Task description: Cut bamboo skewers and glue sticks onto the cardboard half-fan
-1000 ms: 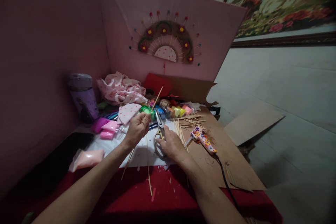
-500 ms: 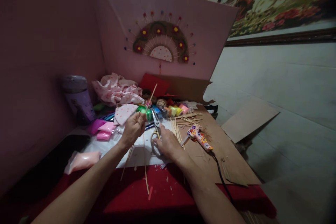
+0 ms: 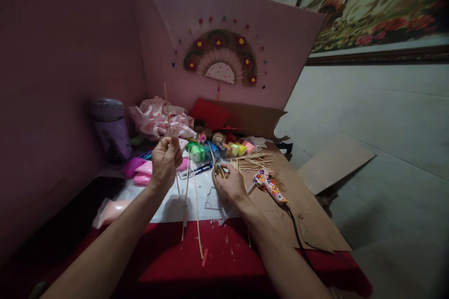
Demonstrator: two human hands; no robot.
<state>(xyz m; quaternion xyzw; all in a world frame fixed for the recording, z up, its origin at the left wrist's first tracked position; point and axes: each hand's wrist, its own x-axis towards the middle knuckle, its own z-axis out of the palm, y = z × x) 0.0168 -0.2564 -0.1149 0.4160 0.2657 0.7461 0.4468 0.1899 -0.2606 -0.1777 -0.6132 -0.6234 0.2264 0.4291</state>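
My left hand is closed around a thin bamboo skewer, which stands nearly upright above the fist and sticks out below it. My right hand grips the yellow handles of a pair of scissors, lifted off the white sheet, blades pointing away towards the colourful clay packs. Two loose skewers lie on the sheet and red cloth between my hands.
A patterned glue gun with a black cord lies on brown cardboard right of my hand, beside a pile of skewers. A purple bottle, pink packets and spotted fabric sit at left. A pink board with a fan decoration stands behind.
My left hand moved left and turned the skewer from a rightward slant to nearly upright. My right hand lifted the scissors off the sheet.
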